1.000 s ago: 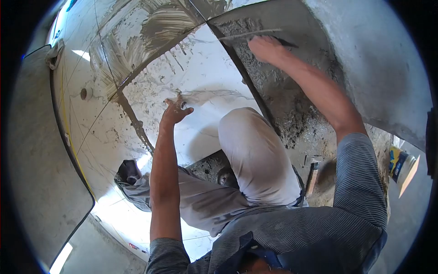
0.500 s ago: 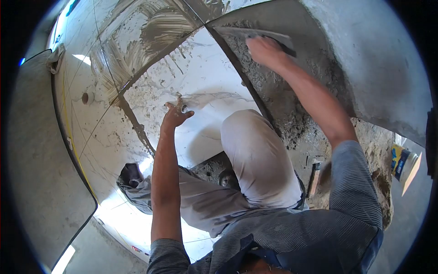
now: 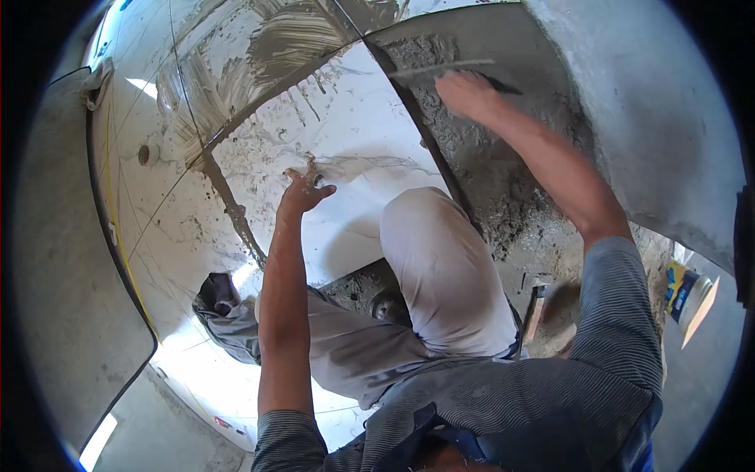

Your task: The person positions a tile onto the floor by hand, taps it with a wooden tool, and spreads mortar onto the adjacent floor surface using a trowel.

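Note:
My right hand is closed round the handle of a flat metal trowel, seen nearly edge-on over wet grey mortar at the upper right. The mortar is smooth near the wall side and lumpy closer to my knee. My left hand has its fingers spread on a white marbled tile smeared with mortar. Whether something small lies under its palm cannot be made out. A dark gap separates the tile from the mortar bed.
Mortar-smeared tiles lie beyond the joint. A round tan object is on the left tiles. A hammer-like tool lies by my knee, a labelled bucket at the right. A yellow line runs along the left edge.
My right hand and the trowel have moved slightly right and down over the mortar, and the blade has tilted to a thinner profile. My left hand stays in nearly the same place.

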Available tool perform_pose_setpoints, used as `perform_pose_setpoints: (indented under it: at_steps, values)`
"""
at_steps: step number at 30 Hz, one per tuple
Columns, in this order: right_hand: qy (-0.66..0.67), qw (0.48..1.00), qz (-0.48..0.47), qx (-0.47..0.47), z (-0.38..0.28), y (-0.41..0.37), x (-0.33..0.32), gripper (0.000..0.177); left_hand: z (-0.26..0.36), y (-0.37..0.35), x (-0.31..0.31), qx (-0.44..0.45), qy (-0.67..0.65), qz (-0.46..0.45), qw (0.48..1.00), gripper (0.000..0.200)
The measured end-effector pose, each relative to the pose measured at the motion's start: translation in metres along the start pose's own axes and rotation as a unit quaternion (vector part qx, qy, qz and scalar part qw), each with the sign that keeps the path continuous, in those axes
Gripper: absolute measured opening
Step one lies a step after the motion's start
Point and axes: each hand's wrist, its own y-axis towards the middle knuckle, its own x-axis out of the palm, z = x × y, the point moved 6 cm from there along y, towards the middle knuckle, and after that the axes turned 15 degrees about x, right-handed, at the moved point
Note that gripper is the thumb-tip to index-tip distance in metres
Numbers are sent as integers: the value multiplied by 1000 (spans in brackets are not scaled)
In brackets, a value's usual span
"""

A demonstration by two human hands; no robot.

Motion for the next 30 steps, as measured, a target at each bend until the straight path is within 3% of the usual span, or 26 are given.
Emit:
perform_pose_setpoints:
  at_steps: [2,11,16,17,19,23,30]
  values:
    - [5,997,-74,9,1,-32,3,22,0,0,1,8,14,1,1000,95]
    - [73,992,-95,36,22,-145,29,21,9,-2,-5,27,7,-6,1000,95]
    - [-5,981,-193,15,33,-170,26,12,3,1,-1,25,40,-3,999,96]
    - [-4,981,-195,17,32,-169,23,12,2,1,0,26,40,-5,999,96]
    - [79,990,-79,83,32,-151,4,15,11,-4,-6,17,21,-11,1000,97]
    - [114,992,-37,39,17,-110,24,17,14,-1,-4,32,21,-31,999,97]
    - [86,989,-106,62,20,-178,40,16,16,-4,-8,28,66,-8,997,94]
